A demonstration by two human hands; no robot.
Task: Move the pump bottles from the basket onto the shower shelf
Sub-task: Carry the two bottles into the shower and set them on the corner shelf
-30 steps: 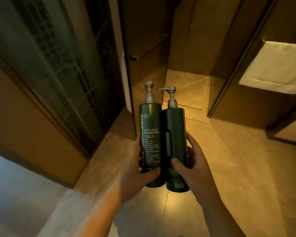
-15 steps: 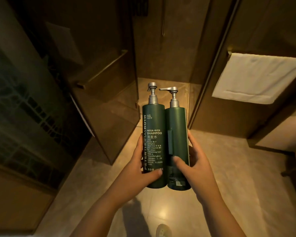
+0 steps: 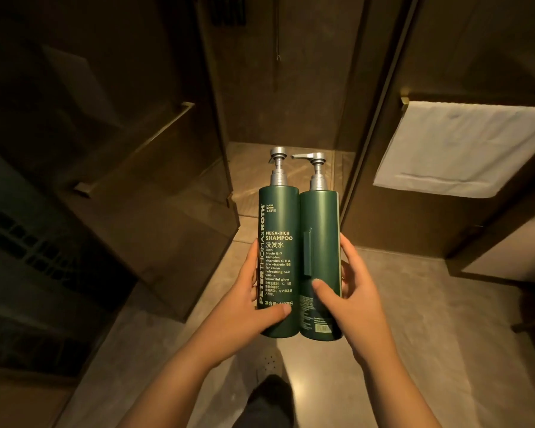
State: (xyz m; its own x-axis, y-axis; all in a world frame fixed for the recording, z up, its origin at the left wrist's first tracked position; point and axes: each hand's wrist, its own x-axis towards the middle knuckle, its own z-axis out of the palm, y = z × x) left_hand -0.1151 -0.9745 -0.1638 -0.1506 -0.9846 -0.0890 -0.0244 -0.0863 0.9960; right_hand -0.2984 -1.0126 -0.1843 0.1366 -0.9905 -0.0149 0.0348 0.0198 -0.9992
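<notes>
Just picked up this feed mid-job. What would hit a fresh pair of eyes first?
Two tall dark green pump bottles with silver pumps fill the centre, upright and pressed side by side: the shampoo bottle held in the left hand, the second bottle in the right hand. Just behind them the lit shower floor shows between dark walls. A white towel hangs pale at the upper right.
</notes>
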